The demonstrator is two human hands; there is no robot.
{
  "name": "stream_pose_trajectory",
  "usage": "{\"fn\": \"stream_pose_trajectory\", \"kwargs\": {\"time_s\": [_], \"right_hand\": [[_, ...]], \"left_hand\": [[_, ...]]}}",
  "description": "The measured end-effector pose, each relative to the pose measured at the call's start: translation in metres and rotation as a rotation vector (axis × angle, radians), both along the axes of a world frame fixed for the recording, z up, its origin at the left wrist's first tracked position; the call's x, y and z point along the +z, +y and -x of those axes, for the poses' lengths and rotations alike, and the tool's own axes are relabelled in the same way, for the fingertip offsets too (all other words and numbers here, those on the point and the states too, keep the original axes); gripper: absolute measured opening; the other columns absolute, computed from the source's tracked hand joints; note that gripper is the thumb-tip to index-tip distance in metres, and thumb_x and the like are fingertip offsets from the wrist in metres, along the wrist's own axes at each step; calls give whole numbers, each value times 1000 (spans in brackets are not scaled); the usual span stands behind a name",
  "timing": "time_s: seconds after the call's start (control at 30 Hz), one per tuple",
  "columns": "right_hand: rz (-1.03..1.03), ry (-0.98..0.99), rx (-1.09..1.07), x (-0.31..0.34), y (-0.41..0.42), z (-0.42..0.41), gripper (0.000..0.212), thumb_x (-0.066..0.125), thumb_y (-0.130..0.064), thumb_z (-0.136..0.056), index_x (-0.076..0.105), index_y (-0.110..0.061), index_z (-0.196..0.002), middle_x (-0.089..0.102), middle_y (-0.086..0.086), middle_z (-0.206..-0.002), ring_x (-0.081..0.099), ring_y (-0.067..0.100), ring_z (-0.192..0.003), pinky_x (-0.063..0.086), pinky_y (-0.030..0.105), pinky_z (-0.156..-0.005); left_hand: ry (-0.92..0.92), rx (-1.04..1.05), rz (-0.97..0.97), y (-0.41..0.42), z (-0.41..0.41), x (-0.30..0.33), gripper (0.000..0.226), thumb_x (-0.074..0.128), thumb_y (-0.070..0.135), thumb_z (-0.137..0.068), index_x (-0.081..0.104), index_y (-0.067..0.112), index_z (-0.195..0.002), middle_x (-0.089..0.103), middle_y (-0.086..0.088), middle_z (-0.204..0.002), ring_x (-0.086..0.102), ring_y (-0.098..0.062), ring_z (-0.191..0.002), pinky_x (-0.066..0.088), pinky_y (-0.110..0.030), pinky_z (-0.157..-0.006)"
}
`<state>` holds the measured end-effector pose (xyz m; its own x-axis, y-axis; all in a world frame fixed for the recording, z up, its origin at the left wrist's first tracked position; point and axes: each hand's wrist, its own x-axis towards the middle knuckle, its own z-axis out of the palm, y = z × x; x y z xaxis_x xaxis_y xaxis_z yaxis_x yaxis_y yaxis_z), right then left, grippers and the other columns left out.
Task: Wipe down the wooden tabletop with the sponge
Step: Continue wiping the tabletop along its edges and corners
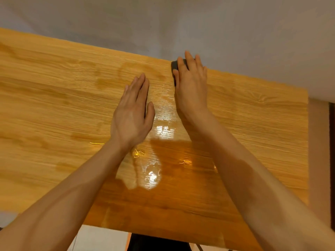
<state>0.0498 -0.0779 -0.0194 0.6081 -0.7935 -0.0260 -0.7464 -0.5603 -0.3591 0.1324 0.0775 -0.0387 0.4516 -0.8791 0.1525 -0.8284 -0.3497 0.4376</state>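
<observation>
Since the wet sheen lies mostly on the near middle of the boards, with dry-looking wood to either side, the job reads as partly done.
Table: the wooden table [54, 98] fills most of the view, its far edge running against a pale wall [235, 24]; a glossy wet patch [154, 171] sits between the two forearms, toward the near edge.
Right hand: the right hand [192, 87] lies palm-down at the table's far edge, its fingers [189, 60] straight and close together, pressing flat on the sponge rather than curling round it.
Left hand: the left hand [132, 113] rests flat on the table just beside the right one, nearer the person, fingers straight and pressed together, thumb slightly apart, holding nothing.
Sponge: the dark sponge [175, 67] is at the table's far edge, mostly hidden under the right hand; only its left side and a bit between the fingertips show.
Sponge axis: what shows suggests a long axis running from the near side toward the far edge, roughly in line with the fingers; which end leads cannot be told.
Doing it well: I judge even palm pressure, overlapping strokes along the grain, and the left hand bracing on the table would serve best; next likely the dry stretches to left and right.
Risk: pushing past the far edge could tip the sponge off against the wall.
</observation>
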Motion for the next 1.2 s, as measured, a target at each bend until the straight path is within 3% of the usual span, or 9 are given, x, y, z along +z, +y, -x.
{"fn": "stream_pose_trajectory", "kwargs": {"time_s": [0.13, 0.3, 0.57, 0.73, 0.83, 1.03, 1.2], "right_hand": [[13, -113, 80, -3, 50, 39, 44, 37, -23, -105, 38, -8, -146, 28, 9, -157, 14, 31, -148, 11, 47, -121], [80, -99, 185, -6, 101, 82, 44, 39, -23, -101, 46, -5, -141, 40, 10, -151, 29, 31, -143, 22, 46, -118], [-23, -196, -74, -4, 9, -15, 39, 42, -20, -103, 48, -10, -140, 39, 4, -153, 21, 24, -147, 11, 38, -122], [-127, -344, -95, 5, 84, 31, 34, 55, -15, -98, 58, -11, -132, 46, 2, -147, 28, 22, -145, 24, 48, -119], [-133, -356, -67, 6, 114, 46, 34, 56, -16, -97, 59, -12, -131, 46, -2, -146, 28, 17, -145, 21, 45, -120], [-51, -264, -191, 8, 50, -10, 33, 49, -15, -100, 58, -8, -131, 40, 7, -151, 24, 28, -144, 18, 28, -116], [-1, -222, -340, 4, 17, -24, 38, 44, -17, -103, 51, -8, -139, 37, 6, -153, 25, 22, -146, 16, 26, -117]], "left_hand": [[1, 8, -2, 0, 0, -1, 55, 39, 23, -106, 31, 1, -156, 26, -12, -166, 21, -23, -155, 11, -33, -128], [24, 11, -24, -1, -1, -1, 55, 37, 23, -106, 29, 2, -157, 22, -10, -167, 18, -23, -156, 10, -34, -128], [48, -15, 15, -4, -3, -4, 56, 36, 20, -104, 31, -2, -155, 26, -16, -165, 21, -29, -155, 15, -42, -128], [137, -22, 107, 1, 0, -4, 52, 39, 13, -103, 37, -1, -153, 31, -14, -163, 25, -27, -154, 12, -37, -128], [215, -84, 130, 13, -17, 3, 54, 43, 7, -102, 33, -1, -154, 29, -12, -164, 23, -25, -154, 16, -37, -128], [29, -41, 32, 59, -101, 2, 54, 40, 19, -106, 31, -3, -155, 29, -16, -163, 21, -28, -154, 6, -33, -128], [-40, -22, -55, 63, -111, -5, 57, 31, 28, -107, 28, 0, -157, 23, -13, -166, 18, -25, -155, 6, -33, -128]]}}
